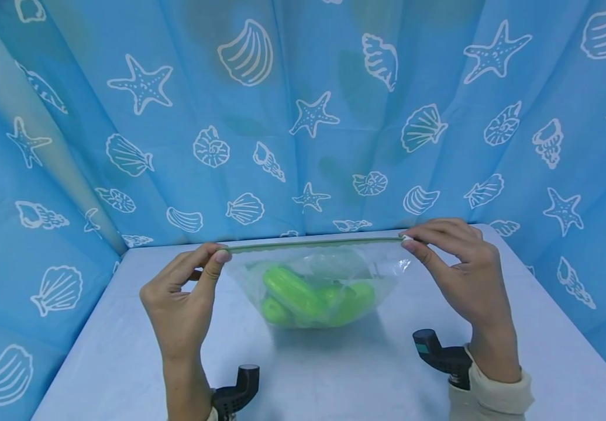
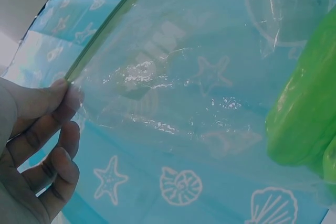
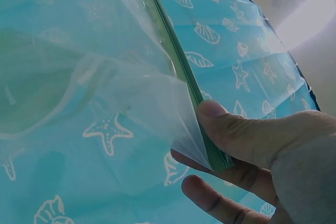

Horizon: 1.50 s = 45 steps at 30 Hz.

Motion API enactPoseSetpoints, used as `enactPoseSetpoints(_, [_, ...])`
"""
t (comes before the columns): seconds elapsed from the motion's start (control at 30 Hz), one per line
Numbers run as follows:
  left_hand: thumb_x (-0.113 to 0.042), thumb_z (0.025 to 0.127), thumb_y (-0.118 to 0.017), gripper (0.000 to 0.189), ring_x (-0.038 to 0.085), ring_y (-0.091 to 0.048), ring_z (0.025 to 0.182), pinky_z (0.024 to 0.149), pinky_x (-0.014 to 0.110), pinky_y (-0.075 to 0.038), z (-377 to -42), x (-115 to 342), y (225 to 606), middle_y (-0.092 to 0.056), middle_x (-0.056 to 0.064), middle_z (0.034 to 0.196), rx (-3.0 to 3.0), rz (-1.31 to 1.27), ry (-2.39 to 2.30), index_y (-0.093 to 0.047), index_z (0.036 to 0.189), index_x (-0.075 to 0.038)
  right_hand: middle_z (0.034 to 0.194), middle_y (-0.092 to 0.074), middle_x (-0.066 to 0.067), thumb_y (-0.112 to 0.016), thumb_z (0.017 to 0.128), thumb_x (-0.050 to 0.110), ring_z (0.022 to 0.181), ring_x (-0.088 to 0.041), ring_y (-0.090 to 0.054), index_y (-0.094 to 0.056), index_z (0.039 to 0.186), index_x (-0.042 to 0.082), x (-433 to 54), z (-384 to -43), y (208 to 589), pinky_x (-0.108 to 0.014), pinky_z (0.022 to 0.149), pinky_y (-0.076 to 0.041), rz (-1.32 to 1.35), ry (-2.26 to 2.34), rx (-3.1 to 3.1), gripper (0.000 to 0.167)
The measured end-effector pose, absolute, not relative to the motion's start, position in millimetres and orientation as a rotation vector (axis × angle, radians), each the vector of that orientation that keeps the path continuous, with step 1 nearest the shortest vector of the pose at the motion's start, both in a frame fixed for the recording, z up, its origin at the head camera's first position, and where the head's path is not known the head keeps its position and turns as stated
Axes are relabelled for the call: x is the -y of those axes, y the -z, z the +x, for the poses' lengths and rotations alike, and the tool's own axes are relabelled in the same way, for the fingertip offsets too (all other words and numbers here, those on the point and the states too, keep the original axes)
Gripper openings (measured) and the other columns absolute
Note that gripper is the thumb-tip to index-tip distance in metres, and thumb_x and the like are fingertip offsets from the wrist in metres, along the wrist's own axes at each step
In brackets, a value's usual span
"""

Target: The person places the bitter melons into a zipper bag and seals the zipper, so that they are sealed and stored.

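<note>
A clear zip bag (image 1: 387,257) with a green zip strip (image 1: 313,243) along its top is stretched between my hands. Inside lie several smooth, bright green, elongated pieces that look like vegetables (image 1: 292,289); their exact kind is unclear. My left hand (image 1: 187,298) pinches the strip's left end between thumb and forefinger. At the opposite corner, my right hand (image 1: 466,269) pinches the other end the same way. In the right wrist view the plastic (image 3: 184,124) folds beside the strip near my thumb. The strip runs straight and its lips look together. Whether the bag's bottom touches the table cannot be told.
A white-covered table (image 1: 313,380) lies beneath the bag. Behind it and at both sides hangs a blue curtain (image 1: 303,158) printed with white shells and starfish. Black camera mounts (image 1: 237,389) stick out from both wrists.
</note>
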<state>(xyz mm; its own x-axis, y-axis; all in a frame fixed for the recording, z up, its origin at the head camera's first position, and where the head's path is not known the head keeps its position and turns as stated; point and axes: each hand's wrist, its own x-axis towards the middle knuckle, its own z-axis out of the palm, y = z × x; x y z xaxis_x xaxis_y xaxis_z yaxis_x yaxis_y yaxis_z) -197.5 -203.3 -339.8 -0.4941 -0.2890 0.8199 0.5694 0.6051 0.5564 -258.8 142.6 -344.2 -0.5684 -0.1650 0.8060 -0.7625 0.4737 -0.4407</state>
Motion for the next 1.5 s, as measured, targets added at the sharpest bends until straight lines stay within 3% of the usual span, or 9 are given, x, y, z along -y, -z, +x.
enactPoseSetpoints(0.53, [0.000, 0.084, -0.079, 0.016, 0.007, -0.065, 0.080, 0.070, 0.021, -0.047, -199, 210, 342, -0.075, 0.010, 0.090, 1.804, -0.182, 1.061, -0.078, 0.100, 0.002, 0.100, -0.073, -0.008, -0.080, 0.072, -0.015, 0.105, -0.008, -0.058, -0.077, 0.103, 0.001, -141, -264, 346, -0.018, 0.091, -0.042, 0.742, -1.073, 2.017, 0.035])
enactPoseSetpoints(1.5, [-0.006, 0.088, -0.077, 0.015, 0.010, -0.062, 0.072, 0.068, 0.022, -0.050, -198, 215, 342, -0.074, 0.008, 0.089, 1.836, -0.187, 1.099, -0.077, 0.101, 0.002, 0.105, -0.073, -0.009, -0.081, 0.078, -0.008, 0.104, 0.002, -0.059, -0.077, 0.108, 0.002, -129, -261, 348, -0.015, 0.093, -0.044, 0.631, -1.061, 2.029, 0.031])
